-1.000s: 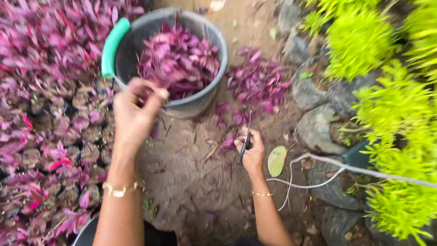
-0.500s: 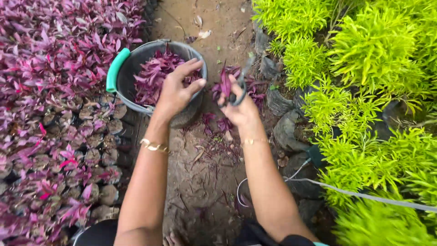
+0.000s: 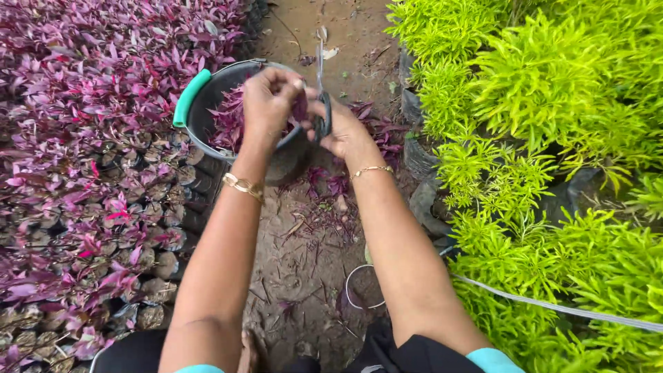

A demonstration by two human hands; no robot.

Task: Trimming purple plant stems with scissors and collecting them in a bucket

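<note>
Nearest to me, below my fingers, lie my two forearms, each with a gold bracelet [image 3: 243, 186] at the wrist; between them the bare earth path [image 3: 304, 255] is strewn with purple scraps, and a loop of white cord [image 3: 359, 273] lies on it just inside my right forearm.

My left hand [image 3: 269, 100] is bunched, its fingertips pressed together on a purple cutting [image 3: 301, 107]; I pinch that cutting right where my two hands meet. My right hand [image 3: 340, 128] is closed round the dark handles of a pair of scissors [image 3: 321, 90]; the blades point up and away from my fingers, and I cannot tell whether they stand apart or together.

Directly under and behind my left fingers sits a grey bucket [image 3: 207, 131] with a green grip [image 3: 189, 97] on its rim, out to the left of my knuckles; purple cuttings fill it. Just right of my right hand and a little beyond it, more purple leaves [image 3: 376, 128] are heaped on the ground.

Well to the left of both hands spread rows of small dark pots with purple plants [image 3: 90, 138]; well to the right stand bright yellow-green bushes [image 3: 545, 124] in dark bags; past my fingertips the earth path runs on between the two.
</note>
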